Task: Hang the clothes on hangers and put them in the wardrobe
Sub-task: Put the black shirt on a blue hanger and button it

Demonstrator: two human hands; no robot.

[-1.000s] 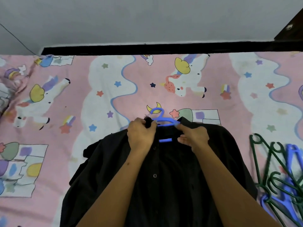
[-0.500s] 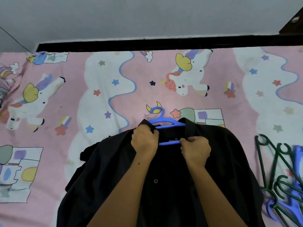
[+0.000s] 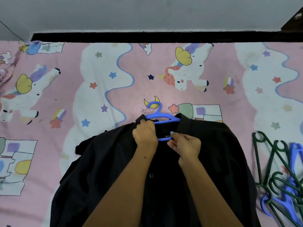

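Now right hand [image 3: 185, 145] looser at collar of black shirt [image 3: 213, 161]

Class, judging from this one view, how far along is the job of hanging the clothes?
Done: the blue hanger sits inside the black shirt, hook out past the collar. In hand: the left hand grips the collar and the right hand pinches the placket. Left: closing the shirt, reaching the wardrobe, which is unseen.

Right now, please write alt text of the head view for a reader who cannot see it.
Two bare hands fit a black button-up shirt onto a blue plastic hanger on a pink unicorn-print bedsheet. The left hand grips the collar by the hanger; the right hand pinches the hanger's lower bar. A heap of green and blue hangers lies at right.
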